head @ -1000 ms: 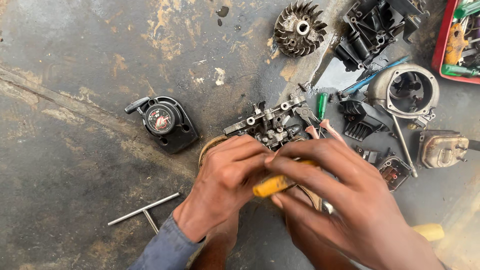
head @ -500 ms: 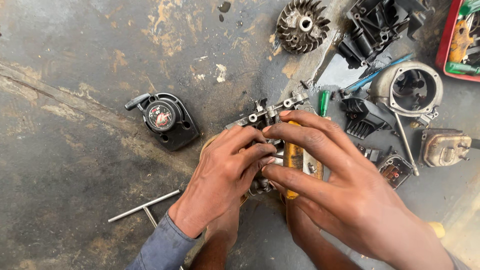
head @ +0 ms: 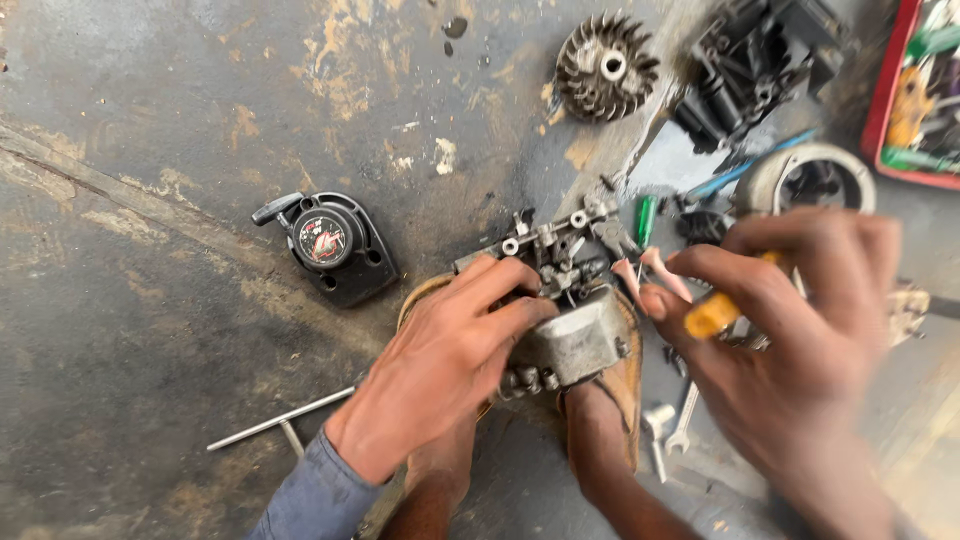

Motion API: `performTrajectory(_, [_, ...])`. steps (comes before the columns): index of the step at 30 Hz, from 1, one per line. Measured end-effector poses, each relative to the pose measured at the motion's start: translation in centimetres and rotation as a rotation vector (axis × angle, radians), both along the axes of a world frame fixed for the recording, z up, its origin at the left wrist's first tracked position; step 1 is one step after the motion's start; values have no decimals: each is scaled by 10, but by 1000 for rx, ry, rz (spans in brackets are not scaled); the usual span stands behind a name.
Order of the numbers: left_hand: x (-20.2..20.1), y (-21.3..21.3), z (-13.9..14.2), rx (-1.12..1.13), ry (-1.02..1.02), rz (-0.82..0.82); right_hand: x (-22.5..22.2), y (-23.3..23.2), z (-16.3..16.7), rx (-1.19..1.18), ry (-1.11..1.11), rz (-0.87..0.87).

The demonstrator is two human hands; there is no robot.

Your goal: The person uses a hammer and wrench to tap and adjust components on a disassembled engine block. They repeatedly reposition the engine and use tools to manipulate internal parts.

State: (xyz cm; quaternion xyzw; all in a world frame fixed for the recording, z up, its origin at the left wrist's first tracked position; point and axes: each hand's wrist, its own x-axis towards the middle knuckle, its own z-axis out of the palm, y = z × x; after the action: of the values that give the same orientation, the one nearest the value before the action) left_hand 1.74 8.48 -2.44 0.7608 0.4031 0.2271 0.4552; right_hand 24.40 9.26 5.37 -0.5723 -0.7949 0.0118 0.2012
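Note:
A small grey engine block [head: 570, 335] with a carburettor on top rests on the floor, braced between two feet [head: 600, 440]. My left hand [head: 450, 360] lies flat on its left side and presses on it. My right hand [head: 800, 330], blurred, is off to the right of the block and grips a yellow-handled tool [head: 715, 315].
A black recoil starter cover [head: 325, 240] lies to the left, a T-handle wrench [head: 285, 420] at lower left. A finned flywheel [head: 605, 65], black engine parts [head: 750, 60], a round housing [head: 810, 180], a green screwdriver [head: 645, 220], spanners [head: 670, 425] and a red tray [head: 915, 100] crowd the right.
My right hand has lifted off the engine block and swung out to the right with the yellow-handled tool. My left hand has stayed on the block.

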Motion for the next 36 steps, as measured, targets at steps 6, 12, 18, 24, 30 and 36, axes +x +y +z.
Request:
performTrajectory(6, [29, -4, 0, 182, 65, 158, 18, -7, -40, 24, 188, -43])
performTrajectory(12, [40, -7, -1, 53, 229, 151, 11, 0, -43, 59, 37, -16])
performTrajectory(18, [39, -7, -5, 18, 187, 149, 10, 2, -50, 44, 13, -11])
performTrajectory(24, [37, -9, -4, 74, 204, 159, 13, 2, -58, 89, -65, 7])
performTrajectory(30, [37, -7, -3, 62, 211, 155, 17, 9, -62, 103, -36, -32])
performTrajectory(36, [37, -8, -3, 56, 192, 161, 25, 3, -66, 75, -31, -15])
